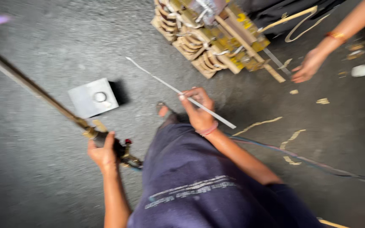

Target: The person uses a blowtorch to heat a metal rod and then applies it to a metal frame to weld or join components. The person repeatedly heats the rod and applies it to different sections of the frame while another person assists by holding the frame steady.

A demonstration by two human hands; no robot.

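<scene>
Left hand point(103, 153) clamped on torch point(34, 88) — flame tip up-left; right hand point(199, 110) grips thin rod point(165, 84) — axis running upper-left to lower-right.

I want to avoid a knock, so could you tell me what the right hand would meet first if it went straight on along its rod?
Probably only bare floor; depth is unclear.

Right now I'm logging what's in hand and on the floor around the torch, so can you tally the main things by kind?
Gas torch, in the left hand: 1
Thin white rod, in the right hand: 1
Grey square metal block with a round knob: 1
Transformer core with copper windings: 1
Hose on the floor: 1
Another person's hand: 1
Total: 6
</scene>
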